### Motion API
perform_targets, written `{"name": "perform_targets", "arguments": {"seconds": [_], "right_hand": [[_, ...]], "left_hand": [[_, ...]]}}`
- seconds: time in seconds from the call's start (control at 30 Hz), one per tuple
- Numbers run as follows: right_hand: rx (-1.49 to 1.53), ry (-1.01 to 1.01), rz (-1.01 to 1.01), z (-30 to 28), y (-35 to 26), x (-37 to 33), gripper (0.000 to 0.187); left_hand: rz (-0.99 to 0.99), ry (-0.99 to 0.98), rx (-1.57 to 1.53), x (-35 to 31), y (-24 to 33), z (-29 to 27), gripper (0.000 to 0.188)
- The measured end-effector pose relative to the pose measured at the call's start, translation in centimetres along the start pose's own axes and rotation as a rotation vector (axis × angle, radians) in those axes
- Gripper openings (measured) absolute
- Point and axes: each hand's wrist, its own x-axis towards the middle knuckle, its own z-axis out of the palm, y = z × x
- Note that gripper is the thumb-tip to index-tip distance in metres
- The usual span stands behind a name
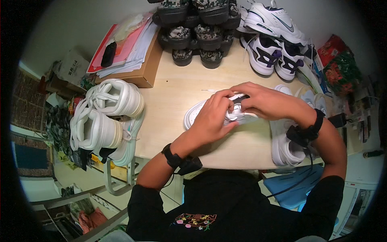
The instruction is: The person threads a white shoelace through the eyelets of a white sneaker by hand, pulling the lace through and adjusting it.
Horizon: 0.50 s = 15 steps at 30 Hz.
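The left grip (pixel 211 115) is partly closed on a white shoe (pixel 192 117), its fingers bent over the laces and its thumb on the near side. The right grip (pixel 268 101) arches over the shoe's opening with fingers and thumb curled down into it; whether it pinches anything there, I cannot tell from where I stand. The shoe sits right beneath both grips, its toe showing to the left of them, on a pale wooden bench (pixel 175 105).

Just right of the grips, partly under the right forearm, lies white footwear (pixel 284 141). Well to their left, at the bench's edge, a pair of chunky white shoes (pixel 123 97) leans together, laces loose.

Beyond the grips, camouflage-patterned shoes (pixel 209 36) with black soles stand stacked. Farther left of these, papers (pixel 133 60) lie on a cardboard box (pixel 148 72), a small black object (pixel 109 54) on top. Beyond the right grip, white-and-black sneakers (pixel 264 56) with purple touches sit below a white sneaker (pixel 278 24); a red-and-green bag (pixel 340 66) is farther right.
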Motion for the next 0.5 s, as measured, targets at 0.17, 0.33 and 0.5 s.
{"name": "perform_targets", "arguments": {"seconds": [0.17,0.33,0.5], "right_hand": [[-0.036,-0.045,0.07,-2.8,-1.1,-1.0,0.009],[-0.192,-0.008,0.013,-2.9,-2.0,-1.0,0.01],[-0.183,0.241,0.15,-2.4,-3.0,-0.9,0.018]], "left_hand": [[-0.042,0.005,-0.011,0.0,-0.4,0.0,0.054],[-0.081,0.052,-0.062,-0.2,0.0,0.0,0.063],[-0.348,-0.101,0.284,-0.6,0.3,-2.2,0.087]]}}
